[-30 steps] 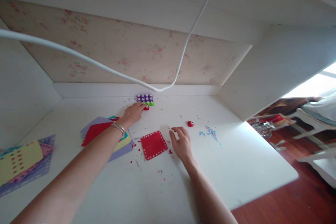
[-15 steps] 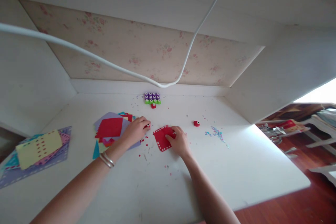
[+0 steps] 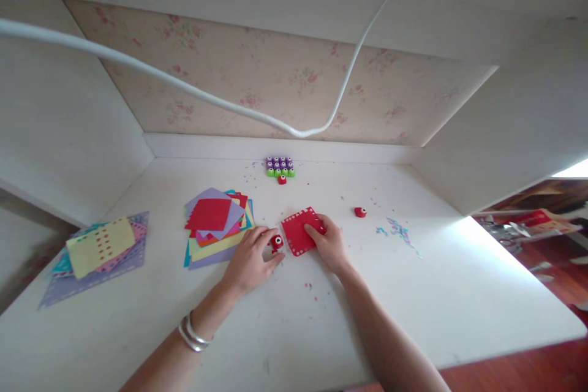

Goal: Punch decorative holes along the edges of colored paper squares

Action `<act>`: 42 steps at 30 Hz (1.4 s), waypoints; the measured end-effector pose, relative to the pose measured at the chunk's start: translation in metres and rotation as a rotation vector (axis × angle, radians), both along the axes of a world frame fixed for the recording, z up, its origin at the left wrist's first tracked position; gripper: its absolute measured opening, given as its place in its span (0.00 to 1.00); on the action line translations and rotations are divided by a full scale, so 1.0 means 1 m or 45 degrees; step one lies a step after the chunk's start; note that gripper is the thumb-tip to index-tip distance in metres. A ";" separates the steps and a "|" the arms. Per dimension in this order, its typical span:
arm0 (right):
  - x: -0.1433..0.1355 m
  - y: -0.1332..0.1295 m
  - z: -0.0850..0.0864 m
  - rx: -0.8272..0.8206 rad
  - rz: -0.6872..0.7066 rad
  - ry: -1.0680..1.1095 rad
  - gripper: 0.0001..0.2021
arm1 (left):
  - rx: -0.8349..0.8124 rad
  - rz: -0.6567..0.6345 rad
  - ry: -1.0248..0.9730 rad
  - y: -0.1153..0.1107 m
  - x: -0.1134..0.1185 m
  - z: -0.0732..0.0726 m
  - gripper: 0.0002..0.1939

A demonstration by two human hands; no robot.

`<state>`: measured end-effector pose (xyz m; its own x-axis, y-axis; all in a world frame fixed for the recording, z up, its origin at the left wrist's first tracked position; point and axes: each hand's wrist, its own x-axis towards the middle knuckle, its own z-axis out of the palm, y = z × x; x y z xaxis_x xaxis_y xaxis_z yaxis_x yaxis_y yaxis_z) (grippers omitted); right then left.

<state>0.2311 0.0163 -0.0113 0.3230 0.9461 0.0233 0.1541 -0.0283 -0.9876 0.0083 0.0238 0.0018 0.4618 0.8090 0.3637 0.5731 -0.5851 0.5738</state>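
My left hand (image 3: 255, 260), with two silver bangles at the wrist, has its thumb and fingers apart around a small red punch (image 3: 277, 242) standing on the white table (image 3: 285, 343). Just right of that punch lies a red paper square (image 3: 298, 234) with small holes along its edges. My right hand (image 3: 329, 244) holds the square's right side, thumb on top and fingers at the far edge. Another red punch (image 3: 361, 212) lies farther right. At the back, a third red punch (image 3: 282, 180) touches a block of purple and green punches (image 3: 280, 165).
Coloured papers (image 3: 215, 226) lie in a pile left of my left hand. Punched sheets (image 3: 101, 248) are stacked at the far left. Blue and pink paper bits (image 3: 399, 233) are scattered on the right. A white cable (image 3: 202, 96) hangs across the view.
My left hand has moved from beside the paper pile toward me and right, and its fingers have spread around the red punch. The view has shifted slightly.
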 end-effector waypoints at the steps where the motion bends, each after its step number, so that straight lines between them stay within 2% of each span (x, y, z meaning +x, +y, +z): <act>1: 0.000 0.001 -0.001 0.000 -0.008 -0.011 0.18 | 0.009 0.007 0.023 0.000 0.002 0.000 0.20; 4: 0.000 0.002 0.000 0.004 -0.002 -0.028 0.17 | 0.014 0.018 0.051 0.001 0.005 -0.002 0.12; 6: 0.000 0.002 0.001 0.009 0.017 -0.025 0.17 | 0.002 -0.003 0.054 0.003 0.003 -0.004 0.11; 10: 0.001 0.001 0.005 -0.006 0.035 -0.021 0.16 | -0.044 -0.090 0.085 0.007 -0.001 -0.005 0.23; 14: 0.001 0.002 0.003 -0.009 0.023 0.028 0.16 | -0.051 0.023 0.106 0.004 0.004 -0.003 0.29; 17: 0.001 0.003 0.001 -0.016 0.019 0.025 0.16 | -0.006 0.095 0.147 0.001 0.012 0.000 0.25; 21: 0.003 0.004 0.000 -0.014 0.001 0.036 0.17 | -0.023 0.104 0.095 0.002 0.016 0.002 0.11; 27: 0.004 0.004 0.002 -0.022 -0.003 0.252 0.18 | -0.301 0.067 -0.087 0.011 0.006 -0.005 0.13; 30: 0.003 0.004 0.004 -0.049 -0.014 0.308 0.19 | -0.335 0.078 -0.094 0.012 0.003 -0.006 0.13; 33: 0.003 0.002 0.008 -0.058 -0.016 0.368 0.19 | -0.294 0.085 -0.095 0.010 0.004 -0.003 0.16; 36: 0.003 0.002 0.009 -0.051 -0.013 0.404 0.19 | -0.166 0.084 -0.057 0.007 0.006 0.001 0.19; 39: 0.003 0.003 0.008 -0.054 -0.009 0.387 0.19 | -0.021 0.022 0.077 0.003 0.008 0.000 0.13; 42: 0.003 0.004 0.004 -0.046 -0.009 0.356 0.19 | 0.008 -0.004 0.176 0.001 0.009 -0.003 0.11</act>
<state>0.2343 0.0206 -0.0068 0.3190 0.9424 -0.1012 -0.1248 -0.0641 -0.9901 0.0171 0.0251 -0.0012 0.5101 0.8056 0.3014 0.6447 -0.5900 0.4861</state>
